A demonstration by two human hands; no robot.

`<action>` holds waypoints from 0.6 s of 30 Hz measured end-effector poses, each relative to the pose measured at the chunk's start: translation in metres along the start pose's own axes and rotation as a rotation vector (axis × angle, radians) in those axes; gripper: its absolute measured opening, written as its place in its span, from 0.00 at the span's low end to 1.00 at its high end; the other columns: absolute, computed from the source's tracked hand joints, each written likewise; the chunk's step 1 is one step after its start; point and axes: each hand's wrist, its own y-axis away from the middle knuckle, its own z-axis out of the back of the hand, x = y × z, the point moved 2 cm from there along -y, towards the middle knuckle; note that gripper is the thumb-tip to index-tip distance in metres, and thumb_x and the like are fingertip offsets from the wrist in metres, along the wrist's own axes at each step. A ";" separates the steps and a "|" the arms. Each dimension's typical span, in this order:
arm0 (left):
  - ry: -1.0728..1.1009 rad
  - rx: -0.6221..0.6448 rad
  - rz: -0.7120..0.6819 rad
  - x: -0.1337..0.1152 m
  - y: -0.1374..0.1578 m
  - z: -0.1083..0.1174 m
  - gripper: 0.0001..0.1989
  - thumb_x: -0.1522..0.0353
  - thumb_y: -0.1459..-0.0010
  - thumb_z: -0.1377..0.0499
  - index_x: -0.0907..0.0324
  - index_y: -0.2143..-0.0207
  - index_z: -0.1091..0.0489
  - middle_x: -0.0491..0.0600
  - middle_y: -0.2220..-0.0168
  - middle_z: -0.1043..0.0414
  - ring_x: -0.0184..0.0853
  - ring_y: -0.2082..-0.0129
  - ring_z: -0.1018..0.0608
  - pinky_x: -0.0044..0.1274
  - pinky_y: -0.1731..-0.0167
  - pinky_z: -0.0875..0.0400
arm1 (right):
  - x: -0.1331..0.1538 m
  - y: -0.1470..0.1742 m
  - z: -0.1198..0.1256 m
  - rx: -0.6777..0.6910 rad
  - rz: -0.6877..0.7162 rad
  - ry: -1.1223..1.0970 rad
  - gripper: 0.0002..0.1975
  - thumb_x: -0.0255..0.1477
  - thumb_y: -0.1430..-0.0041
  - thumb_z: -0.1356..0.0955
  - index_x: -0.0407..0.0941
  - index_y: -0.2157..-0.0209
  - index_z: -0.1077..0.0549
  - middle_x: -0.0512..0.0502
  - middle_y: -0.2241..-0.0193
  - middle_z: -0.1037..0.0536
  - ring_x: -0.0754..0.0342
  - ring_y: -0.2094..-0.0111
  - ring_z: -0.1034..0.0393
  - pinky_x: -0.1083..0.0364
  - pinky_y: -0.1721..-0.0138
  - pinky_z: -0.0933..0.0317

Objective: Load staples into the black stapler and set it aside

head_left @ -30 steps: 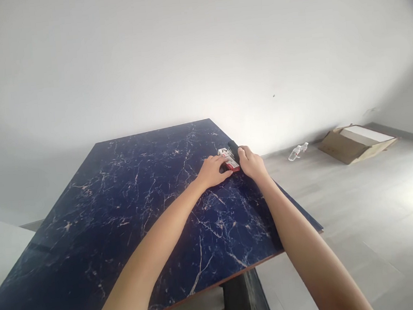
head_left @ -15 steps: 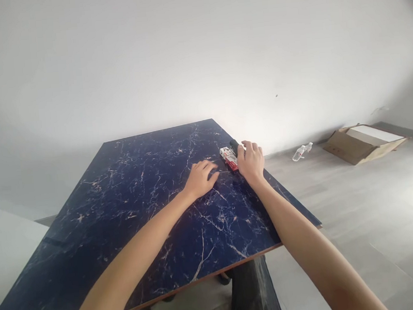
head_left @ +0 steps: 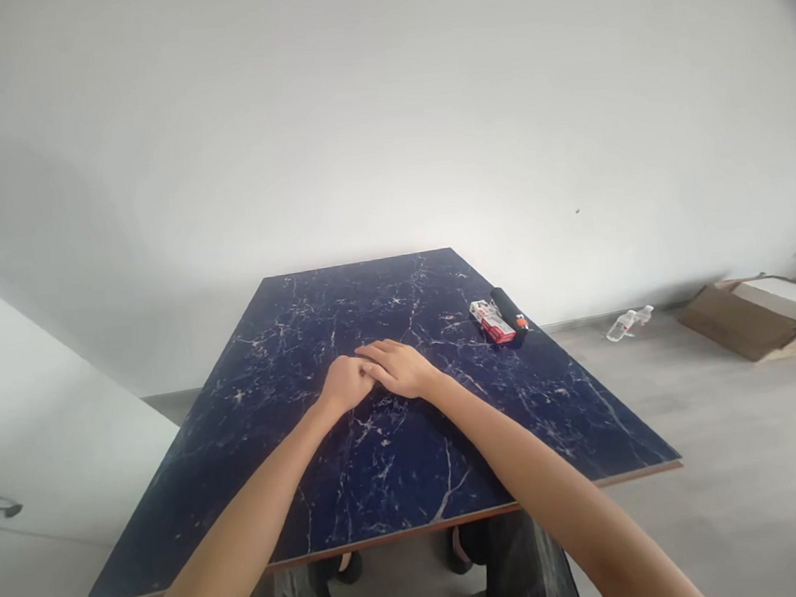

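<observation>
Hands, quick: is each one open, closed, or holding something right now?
Left hand: loosely curled on the table, nothing visible in it.
Right hand: open, fingers over the left hand, holding nothing.

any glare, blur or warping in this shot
Head view: bright glow on the wall behind the red-and-white box; straight edges of the blue marble table splay from wide-angle warp; top right corner vignettes dark; both hands sharp enough.

Red-white pack (head_left: 492, 319) flat (table's far-right edge)
</observation>
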 end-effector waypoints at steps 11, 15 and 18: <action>-0.168 0.182 -0.031 -0.001 0.011 0.000 0.21 0.60 0.35 0.48 0.58 0.75 0.22 0.54 0.74 0.23 0.41 0.72 0.21 0.27 0.70 0.34 | -0.006 0.008 -0.014 0.052 -0.130 -0.144 0.21 0.42 0.27 0.41 0.46 0.55 0.20 0.42 0.52 0.19 0.45 0.51 0.27 0.46 0.46 0.36; -0.153 0.187 -0.039 -0.003 0.012 0.000 0.20 0.60 0.35 0.48 0.58 0.74 0.22 0.53 0.74 0.23 0.40 0.73 0.21 0.26 0.72 0.34 | -0.001 0.008 -0.011 0.059 -0.128 -0.138 0.20 0.40 0.27 0.41 0.47 0.56 0.20 0.43 0.53 0.18 0.45 0.50 0.27 0.46 0.45 0.37; -0.154 0.194 -0.035 -0.003 0.012 0.001 0.21 0.60 0.34 0.49 0.58 0.74 0.23 0.53 0.74 0.23 0.39 0.74 0.22 0.26 0.72 0.35 | 0.001 0.008 -0.009 0.072 -0.115 -0.150 0.19 0.39 0.26 0.41 0.47 0.57 0.21 0.44 0.54 0.18 0.46 0.52 0.26 0.46 0.45 0.37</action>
